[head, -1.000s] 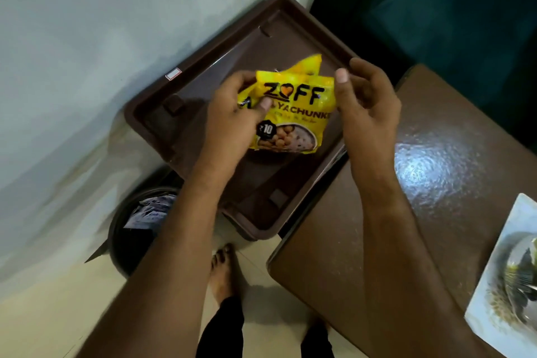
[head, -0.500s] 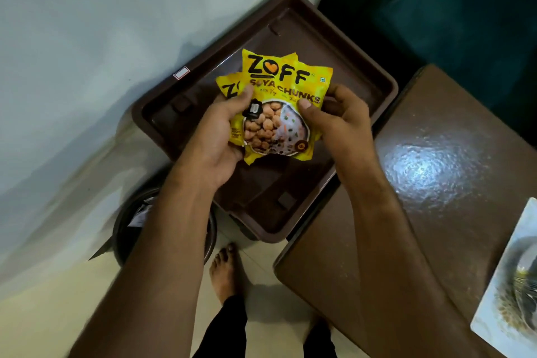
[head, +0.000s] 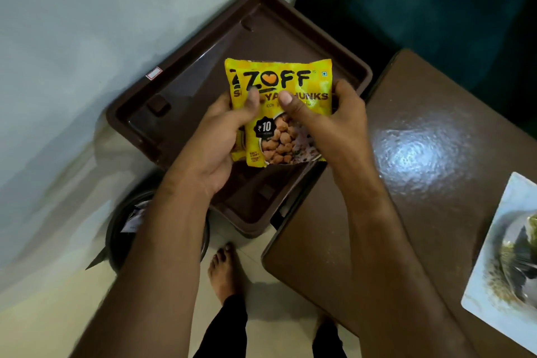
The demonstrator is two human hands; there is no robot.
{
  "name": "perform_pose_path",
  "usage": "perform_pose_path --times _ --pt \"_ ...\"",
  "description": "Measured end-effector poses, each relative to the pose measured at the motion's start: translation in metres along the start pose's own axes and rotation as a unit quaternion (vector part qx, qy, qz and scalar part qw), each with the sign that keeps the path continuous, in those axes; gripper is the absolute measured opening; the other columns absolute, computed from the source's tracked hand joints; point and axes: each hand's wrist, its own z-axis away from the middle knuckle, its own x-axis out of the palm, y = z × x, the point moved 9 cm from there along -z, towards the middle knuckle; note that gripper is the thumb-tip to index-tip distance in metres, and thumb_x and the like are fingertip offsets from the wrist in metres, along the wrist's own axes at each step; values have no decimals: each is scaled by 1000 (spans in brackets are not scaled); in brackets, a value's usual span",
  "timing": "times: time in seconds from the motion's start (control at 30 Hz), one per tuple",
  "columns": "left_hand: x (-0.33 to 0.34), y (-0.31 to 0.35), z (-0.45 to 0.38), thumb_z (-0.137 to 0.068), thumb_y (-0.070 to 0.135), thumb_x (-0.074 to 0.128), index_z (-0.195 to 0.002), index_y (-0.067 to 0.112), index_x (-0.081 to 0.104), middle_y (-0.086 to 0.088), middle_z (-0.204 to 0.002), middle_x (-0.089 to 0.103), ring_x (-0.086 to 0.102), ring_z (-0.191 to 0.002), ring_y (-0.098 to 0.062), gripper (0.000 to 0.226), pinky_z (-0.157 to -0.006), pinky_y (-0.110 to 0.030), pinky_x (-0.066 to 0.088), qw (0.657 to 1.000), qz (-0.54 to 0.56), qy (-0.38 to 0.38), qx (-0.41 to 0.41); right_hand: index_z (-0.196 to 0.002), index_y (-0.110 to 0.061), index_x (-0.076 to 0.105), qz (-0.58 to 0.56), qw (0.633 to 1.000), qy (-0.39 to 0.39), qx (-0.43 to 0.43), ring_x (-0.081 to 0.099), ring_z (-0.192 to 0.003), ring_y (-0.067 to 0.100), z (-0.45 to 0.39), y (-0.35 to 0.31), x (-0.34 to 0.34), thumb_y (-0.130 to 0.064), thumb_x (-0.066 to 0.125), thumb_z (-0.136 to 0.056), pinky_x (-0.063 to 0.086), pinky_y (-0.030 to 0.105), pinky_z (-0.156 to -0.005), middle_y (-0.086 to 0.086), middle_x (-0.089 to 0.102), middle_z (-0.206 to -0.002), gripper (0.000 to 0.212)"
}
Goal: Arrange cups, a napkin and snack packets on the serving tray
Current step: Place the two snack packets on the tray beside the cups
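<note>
I hold yellow snack packets (head: 290, 78), stacked one behind another, above a dark brown serving tray (head: 186, 87). The front packet faces me upright and hides most of the one behind; only a yellow strip of that one shows at the left. My left hand (head: 220, 136) grips the stack's left side with the thumb on the front. Gripping the right side is my right hand (head: 328, 122), its thumb pressed on the front too. No cups or napkin are in view.
The tray rests against a pale wall (head: 87, 38), next to a brown table (head: 421, 154). A white plate (head: 511, 256) with food sits at the table's right edge. A dark round bin (head: 128, 229) stands on the floor below the tray. My bare foot (head: 223, 270) is on the tiles.
The packets have come toward me, and the front one now faces me squarely. Both thumbs have slid onto its front.
</note>
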Motion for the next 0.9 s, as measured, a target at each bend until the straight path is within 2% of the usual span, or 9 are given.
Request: perform_pose_path --times 0.07,0.2,0.3,0.47,0.57,0.63,0.77,0.83,0.9 --pt "37 0 9 -101 52 60 -134 26 64 5 -123 79 77 -113 -17 43 -97 -50 62 999 -27 18 22 -109 -13 71 -13 1000 27 2 79 -95 15 8 6 -39 -48 90 -75 65 46 -88 -1 81 -102 52" --pt "103 5 30 -105 53 50 -132 21 65 2 -119 80 77 -110 -15 44 -99 -50 62 991 -62 76 91 -111 -12 73 -62 993 100 -9 79 -96 14 25 18 -118 -40 86 -84 64 47 -90 -1 81 -103 41" --pt "93 8 30 -106 49 53 -124 21 71 2 -115 81 77 -110 -17 38 -102 -53 59 986 -51 116 109 -116 -9 70 -105 987 124 3 79 -99 15 28 24 -132 -35 82 -89 65 48 -91 1 81 -107 40" --pt "82 5 32 -107 44 54 -111 23 75 4 -107 83 78 -104 -13 30 -102 -50 60 982 -48 147 109 -127 2 66 -252 962 97 36 77 -106 34 33 34 -144 -20 78 -93 62 57 -93 18 78 -116 42" --pt "95 -1 34 -108 47 51 -112 21 75 2 -106 83 79 -102 -15 36 -99 -51 61 985 -55 129 100 -134 -3 62 -320 943 54 68 75 -111 40 45 43 -149 -26 85 -79 61 62 -92 18 77 -122 64" --pt "130 -11 39 -105 52 54 -115 19 74 3 -108 83 79 -105 -15 40 -100 -52 60 989 -69 96 88 -134 -2 61 -312 946 51 73 75 -110 42 55 55 -178 -21 88 -69 59 65 -93 20 76 -122 74" --pt "186 -31 47 -95 52 69 -117 27 74 16 -107 82 76 -103 0 34 -98 -37 59 987 -116 56 92 -132 -1 60 -284 951 79 94 77 -103 41 73 85 -230 -5 90 -58 61 64 -90 21 77 -119 80" --pt "213 -42 52 -96 42 73 -118 28 74 17 -109 81 76 -104 1 26 -94 -30 57 987 -121 30 106 -131 -2 61 -286 949 88 96 78 -101 40 82 99 -256 -3 91 -60 63 62 -87 20 78 -117 77" --pt "240 -55 57 -96 38 74 -121 27 74 15 -113 81 76 -107 -2 27 -96 -31 58 986 -127 13 111 -130 -3 62 -290 946 101 100 79 -98 38 92 112 -285 -4 91 -59 64 59 -84 17 79 -114 77"
